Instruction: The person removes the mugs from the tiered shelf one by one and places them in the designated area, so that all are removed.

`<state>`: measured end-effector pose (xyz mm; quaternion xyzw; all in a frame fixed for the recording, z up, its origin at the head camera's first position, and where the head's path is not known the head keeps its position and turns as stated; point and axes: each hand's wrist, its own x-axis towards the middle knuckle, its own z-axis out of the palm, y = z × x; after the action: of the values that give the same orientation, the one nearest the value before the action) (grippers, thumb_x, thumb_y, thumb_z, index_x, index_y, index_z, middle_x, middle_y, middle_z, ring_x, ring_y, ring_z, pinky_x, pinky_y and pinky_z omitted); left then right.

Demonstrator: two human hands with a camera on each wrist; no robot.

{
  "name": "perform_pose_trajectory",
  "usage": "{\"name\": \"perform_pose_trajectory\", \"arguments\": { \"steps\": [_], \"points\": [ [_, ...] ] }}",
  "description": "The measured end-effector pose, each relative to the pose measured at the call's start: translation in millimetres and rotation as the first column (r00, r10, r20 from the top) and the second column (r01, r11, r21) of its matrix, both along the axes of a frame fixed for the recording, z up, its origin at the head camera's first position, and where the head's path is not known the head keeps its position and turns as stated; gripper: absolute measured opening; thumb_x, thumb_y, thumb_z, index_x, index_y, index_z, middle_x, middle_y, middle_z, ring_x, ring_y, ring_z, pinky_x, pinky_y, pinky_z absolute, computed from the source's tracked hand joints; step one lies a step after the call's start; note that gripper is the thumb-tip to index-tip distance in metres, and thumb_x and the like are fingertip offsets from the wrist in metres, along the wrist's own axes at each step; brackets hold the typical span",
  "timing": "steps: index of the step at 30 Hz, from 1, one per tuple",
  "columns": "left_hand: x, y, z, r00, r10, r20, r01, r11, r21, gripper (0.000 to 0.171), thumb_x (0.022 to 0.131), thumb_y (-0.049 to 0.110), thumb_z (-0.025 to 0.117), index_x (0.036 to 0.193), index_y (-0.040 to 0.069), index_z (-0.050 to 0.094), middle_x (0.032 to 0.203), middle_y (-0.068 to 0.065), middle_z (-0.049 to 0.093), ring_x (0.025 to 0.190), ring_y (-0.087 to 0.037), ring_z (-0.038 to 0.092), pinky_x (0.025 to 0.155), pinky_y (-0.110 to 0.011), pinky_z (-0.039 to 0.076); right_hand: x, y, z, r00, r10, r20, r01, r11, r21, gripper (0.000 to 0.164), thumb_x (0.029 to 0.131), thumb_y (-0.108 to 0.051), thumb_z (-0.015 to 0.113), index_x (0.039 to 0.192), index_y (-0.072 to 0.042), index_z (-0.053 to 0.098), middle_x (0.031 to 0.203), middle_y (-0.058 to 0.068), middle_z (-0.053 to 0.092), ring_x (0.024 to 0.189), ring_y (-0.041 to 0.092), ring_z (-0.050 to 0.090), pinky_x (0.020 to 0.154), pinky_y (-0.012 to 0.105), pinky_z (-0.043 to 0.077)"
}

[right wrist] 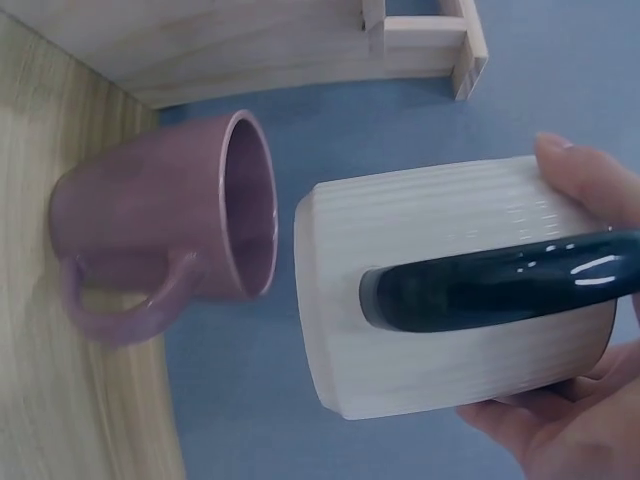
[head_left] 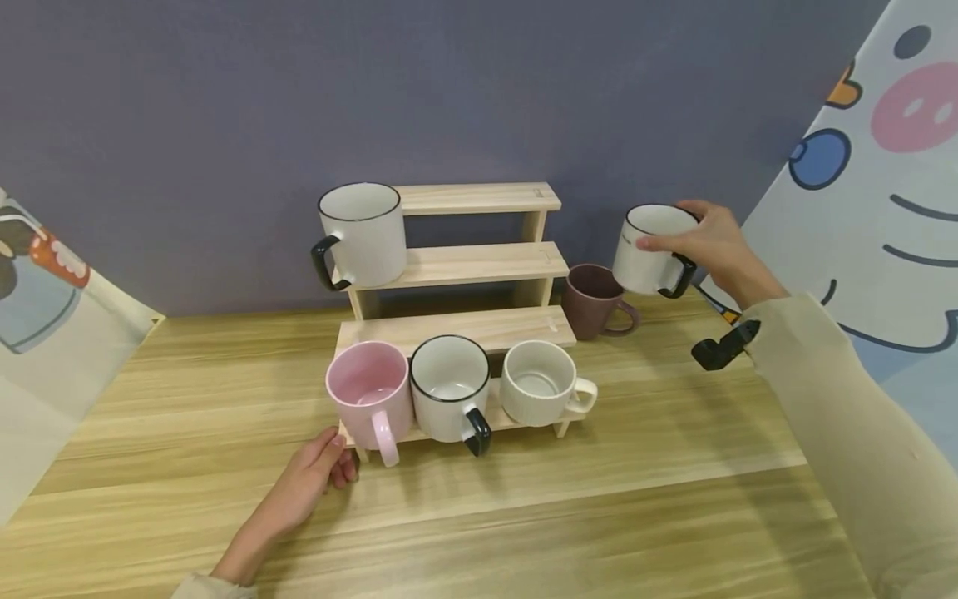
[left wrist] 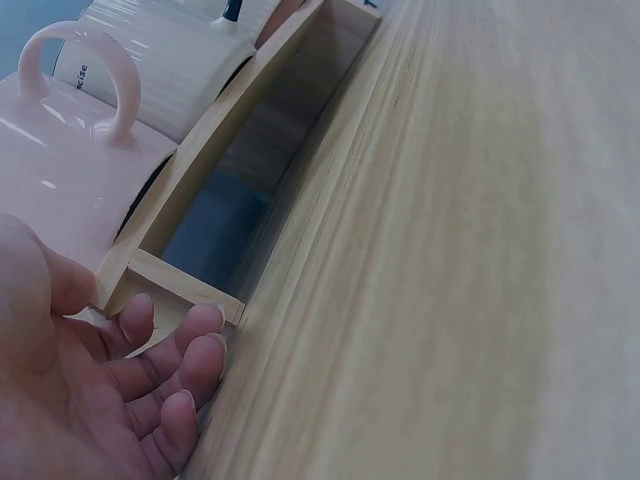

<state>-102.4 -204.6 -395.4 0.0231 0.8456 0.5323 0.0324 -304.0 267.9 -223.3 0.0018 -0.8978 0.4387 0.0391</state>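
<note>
My right hand (head_left: 707, 241) grips a white mug (right wrist: 450, 290) with a black rim and black handle by its upper part, thumb on the near side. The mug is raised at the right, beside a mauve mug (head_left: 594, 304) that stands on the table. With my left hand (head_left: 318, 466), I hold the left end of the lowest board of a stepped wooden rack (head_left: 449, 329), thumb at its corner and fingers curled below. Just above that hand sits a pink mug (head_left: 370, 391). Beside it on the same board are a black-rimmed white mug (head_left: 449, 387) and a small cream cup (head_left: 539, 383).
Another black-rimmed white mug (head_left: 367, 237) stands at the left of the rack's upper steps. A grey-blue wall (head_left: 464, 91) rises behind the wood-grain table (head_left: 561, 516). Panels with cartoon prints (head_left: 883, 191) flank both sides. A black strap piece (head_left: 726, 345) is at the right wrist.
</note>
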Motion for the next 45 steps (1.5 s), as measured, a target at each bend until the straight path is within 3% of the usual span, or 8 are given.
{"name": "perform_pose_trajectory", "arguments": {
  "steps": [13,26,45],
  "points": [
    [-0.7,0,0.5,1.000,-0.007,-0.002,0.007,1.000,-0.005,0.031,0.103,0.012,0.031,0.094,-0.006,0.054,0.074,-0.009,0.058,0.062,-0.010,0.052,0.058,-0.024,0.046,-8.8,19,-21.1,0.999,-0.046,-0.016,0.047,0.999,0.018,0.101,0.079,-0.042,0.075,0.150,-0.001,0.018,0.147,0.028,0.031,0.125,0.040,0.040,0.100,0.052,0.039],
    [-0.6,-2,0.4,1.000,-0.021,-0.003,0.021,1.000,0.007,0.031,0.104,0.012,0.030,0.098,-0.008,0.054,0.075,-0.009,0.058,0.063,-0.010,0.052,0.059,-0.024,0.047,-15.6,30,-39.0,0.998,-0.060,-0.004,0.060,0.998,-0.018,0.105,0.078,-0.042,0.076,0.150,0.001,0.013,0.150,0.029,0.025,0.128,0.041,0.036,0.103,0.055,0.035],
    [-0.9,-3,0.4,0.999,-0.038,0.018,0.038,0.999,0.011,0.032,0.104,0.012,0.029,0.100,-0.008,0.054,0.077,-0.009,0.058,0.064,-0.011,0.052,0.058,-0.024,0.046,-24.3,45,-77.4,0.996,-0.086,-0.001,0.086,0.996,-0.027,0.108,0.078,-0.037,0.077,0.149,0.005,0.009,0.149,0.033,0.023,0.130,0.044,0.034,0.107,0.055,0.032]
  ]
}}
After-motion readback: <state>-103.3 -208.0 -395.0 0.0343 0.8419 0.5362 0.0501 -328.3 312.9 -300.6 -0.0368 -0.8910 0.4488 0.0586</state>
